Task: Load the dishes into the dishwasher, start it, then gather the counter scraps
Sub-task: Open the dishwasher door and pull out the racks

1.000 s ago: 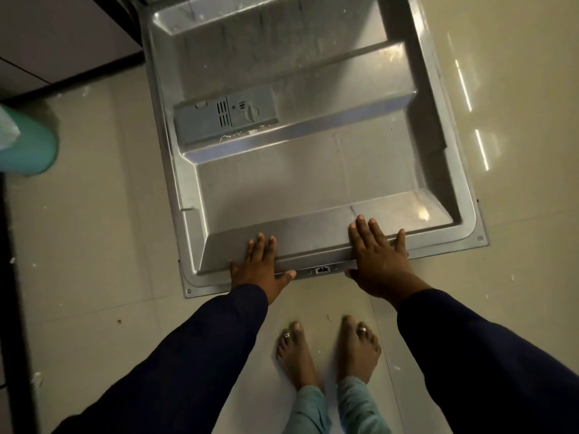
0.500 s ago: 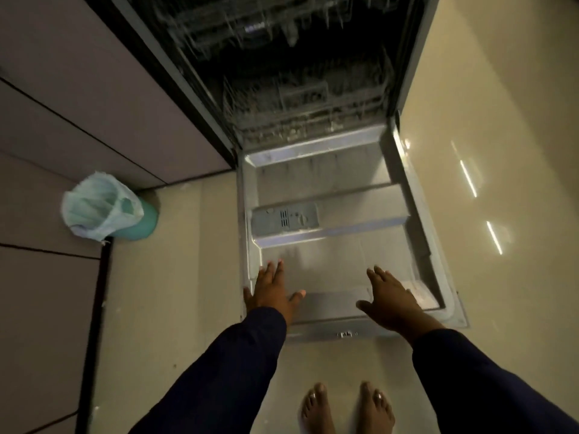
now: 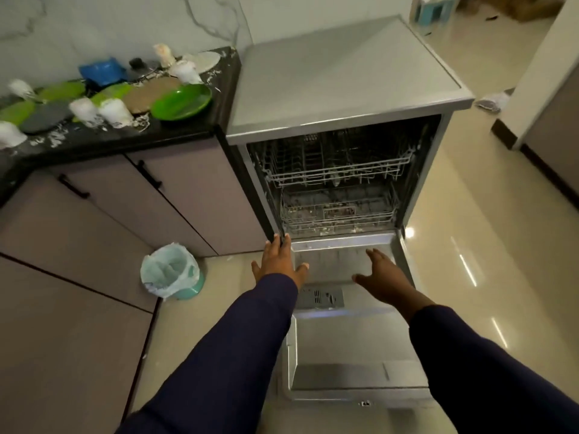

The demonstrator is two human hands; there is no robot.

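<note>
The silver dishwasher [image 3: 338,76] stands open, its door [image 3: 351,346] lying flat toward me. Inside are an upper wire rack [image 3: 338,170] and a lower wire rack [image 3: 338,214], both without dishes. My left hand [image 3: 279,261] and my right hand [image 3: 380,280] reach forward over the door with fingers spread, holding nothing. On the black counter [image 3: 175,126] at the left lie several green plates [image 3: 181,100], brown and grey plates, white cups [image 3: 114,112], a blue container [image 3: 100,70] and scattered white scraps [image 3: 56,137].
A small teal bin with a pale liner bag [image 3: 170,270] stands on the floor left of the door, against the mauve cabinets [image 3: 94,220]. Glossy tiled floor [image 3: 470,245] spreads to the right. A wall corner [image 3: 539,98] stands at the right.
My hands have left the door's front edge and now reach forward over the lowered door. My view has lifted from the floor to take in the racks and the counter.
</note>
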